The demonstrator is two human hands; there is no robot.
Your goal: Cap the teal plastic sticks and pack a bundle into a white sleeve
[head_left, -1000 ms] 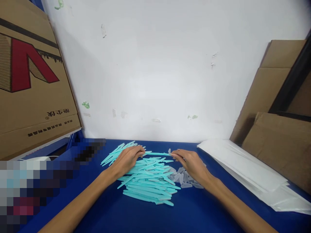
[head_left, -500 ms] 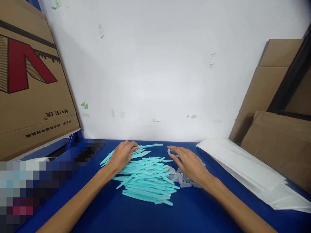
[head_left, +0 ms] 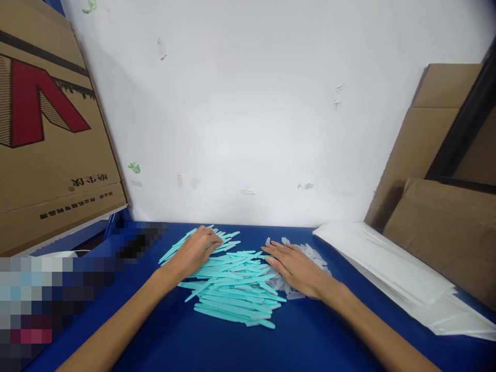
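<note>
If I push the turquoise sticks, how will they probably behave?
The turquoise sticks look slim, so each is probably light. They look straight where they cross, which suggests stiffness. Being loosely heaped on the blue table, they may slide apart.

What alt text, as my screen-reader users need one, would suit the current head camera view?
A person's left hand is over turquoise sticks and their right hand over small translucent pieces, on a blue table. White sheets lie at right; cardboard flanks a white wall.
</note>
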